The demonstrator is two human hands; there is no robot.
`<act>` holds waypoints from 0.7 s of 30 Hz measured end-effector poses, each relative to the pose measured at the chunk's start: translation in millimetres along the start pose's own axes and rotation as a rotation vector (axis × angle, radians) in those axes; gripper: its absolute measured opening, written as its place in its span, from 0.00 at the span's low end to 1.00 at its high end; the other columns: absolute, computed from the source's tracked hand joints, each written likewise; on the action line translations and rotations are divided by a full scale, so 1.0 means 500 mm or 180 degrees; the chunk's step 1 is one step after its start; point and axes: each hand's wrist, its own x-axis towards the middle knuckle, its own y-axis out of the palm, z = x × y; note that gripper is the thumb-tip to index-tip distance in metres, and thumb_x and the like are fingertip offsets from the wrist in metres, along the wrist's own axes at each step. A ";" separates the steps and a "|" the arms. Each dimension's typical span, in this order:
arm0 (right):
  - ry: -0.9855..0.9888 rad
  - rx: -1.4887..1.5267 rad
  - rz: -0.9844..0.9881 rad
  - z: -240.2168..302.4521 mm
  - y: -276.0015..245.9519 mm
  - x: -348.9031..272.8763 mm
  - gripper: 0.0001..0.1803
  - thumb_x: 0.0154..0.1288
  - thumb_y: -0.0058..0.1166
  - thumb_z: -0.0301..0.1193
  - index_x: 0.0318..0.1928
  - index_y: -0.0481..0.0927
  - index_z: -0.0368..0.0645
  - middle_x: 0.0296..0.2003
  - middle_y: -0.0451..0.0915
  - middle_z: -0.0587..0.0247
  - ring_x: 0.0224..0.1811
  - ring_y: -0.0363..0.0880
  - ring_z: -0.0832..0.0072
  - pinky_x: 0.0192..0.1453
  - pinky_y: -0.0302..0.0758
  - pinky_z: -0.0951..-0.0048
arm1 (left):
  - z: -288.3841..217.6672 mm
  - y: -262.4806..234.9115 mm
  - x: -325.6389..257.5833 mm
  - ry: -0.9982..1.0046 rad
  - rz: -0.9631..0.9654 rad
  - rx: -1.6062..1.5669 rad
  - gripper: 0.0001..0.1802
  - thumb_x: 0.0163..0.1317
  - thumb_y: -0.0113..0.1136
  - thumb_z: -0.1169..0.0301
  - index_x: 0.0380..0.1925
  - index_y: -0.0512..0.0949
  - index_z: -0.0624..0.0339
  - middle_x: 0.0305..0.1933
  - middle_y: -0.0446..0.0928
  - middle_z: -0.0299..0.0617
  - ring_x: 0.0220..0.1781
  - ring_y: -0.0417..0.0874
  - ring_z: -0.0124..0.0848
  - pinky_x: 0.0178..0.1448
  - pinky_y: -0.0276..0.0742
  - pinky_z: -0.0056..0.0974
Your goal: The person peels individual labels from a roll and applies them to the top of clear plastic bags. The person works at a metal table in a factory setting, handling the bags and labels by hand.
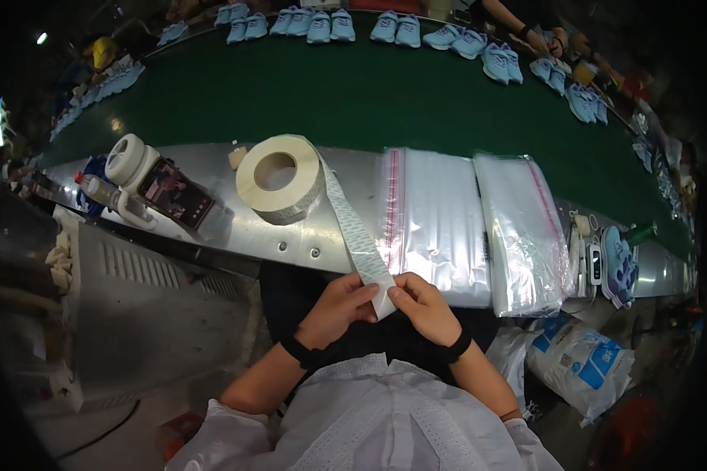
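A large roll of white stickers point(279, 182) lies on the metal ledge, its unwound strip point(346, 216) running down to my hands. My left hand point(339, 308) pinches the strip's end from the left. On the other side, my right hand point(426, 308) grips the same end between thumb and fingers. Just right of the strip lies a stack of clear zip bags point(440, 224) with a pink seal line on its left. A second stack of clear bags point(520, 228) sits beside it, its pink line on the right.
A phone point(174, 193) leans by a white bottle point(130, 161) at left. Pairs of light-blue shoes point(330, 27) line the green belt's point(291, 86) far edge. One shoe point(619, 267) stands at right. Another person's hands point(546, 43) are at the far right. A white sack point(580, 365) lies below.
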 end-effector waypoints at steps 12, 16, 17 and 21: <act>0.0761 -0.0199 0.0702 -0.012 -0.088 -0.058 0.04 0.58 0.54 0.23 0.27 0.75 0.39 0.24 0.72 0.77 0.26 0.65 0.91 0.30 0.63 0.85 | -0.099 -0.143 0.010 0.1710 -0.1971 -0.0227 0.17 0.66 0.45 0.66 0.49 0.66 0.68 0.43 0.74 0.51 0.45 0.79 0.37 0.48 0.77 0.39; 0.0734 -0.0122 0.0801 0.004 -0.057 -0.071 0.02 0.58 0.54 0.22 0.30 0.76 0.38 0.25 0.73 0.75 0.27 0.67 0.90 0.32 0.66 0.84 | -0.042 -0.129 -0.061 0.0506 -0.1250 0.0883 0.23 0.66 0.47 0.64 0.57 0.58 0.63 0.48 0.73 0.48 0.46 0.78 0.34 0.45 0.76 0.35; 0.0589 -0.0223 0.0711 0.009 -0.041 -0.061 0.01 0.58 0.54 0.22 0.30 0.76 0.37 0.25 0.74 0.75 0.28 0.68 0.90 0.33 0.66 0.84 | -0.031 -0.101 -0.074 0.0271 -0.0967 0.1072 0.23 0.66 0.47 0.64 0.57 0.58 0.63 0.48 0.73 0.47 0.46 0.78 0.32 0.45 0.75 0.34; -0.0073 -0.0382 0.0807 0.018 0.021 -0.020 0.05 0.56 0.54 0.22 0.34 0.75 0.36 0.25 0.76 0.67 0.28 0.73 0.83 0.31 0.69 0.81 | 0.009 0.003 -0.083 0.0555 -0.0606 0.0680 0.21 0.63 0.49 0.74 0.55 0.60 0.63 0.43 0.74 0.42 0.39 0.76 0.24 0.41 0.73 0.28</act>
